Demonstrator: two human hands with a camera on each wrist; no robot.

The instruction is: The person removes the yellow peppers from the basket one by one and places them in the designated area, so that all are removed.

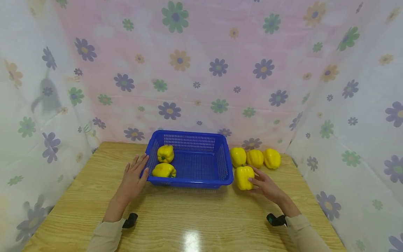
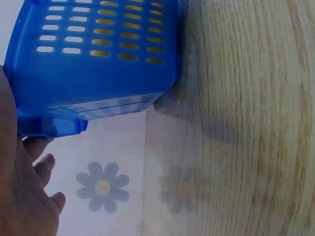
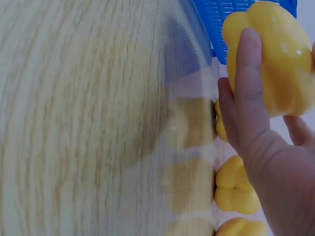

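My right hand (image 1: 266, 185) grips a yellow bell pepper (image 1: 244, 177) just right of the blue plastic basket (image 1: 189, 181). In the right wrist view, thumb and fingers wrap the held pepper (image 3: 275, 59), which is above the tabletop. My left hand (image 1: 133, 180) rests on the basket's left rim with its fingers extended; the left wrist view shows this hand (image 2: 29, 187) at the basket's edge (image 2: 49, 125). Inside the basket, at its left end, one yellow pepper (image 1: 165, 154) sits behind another yellow pepper (image 1: 164, 170) lying on its side.
Three more yellow peppers stand in a row at the back right: a left one (image 1: 238, 156), a middle one (image 1: 255, 158) and a right one (image 1: 272, 158). The wooden table (image 1: 176, 217) meets a flowered cloth backdrop (image 1: 195, 70) behind and at both sides.
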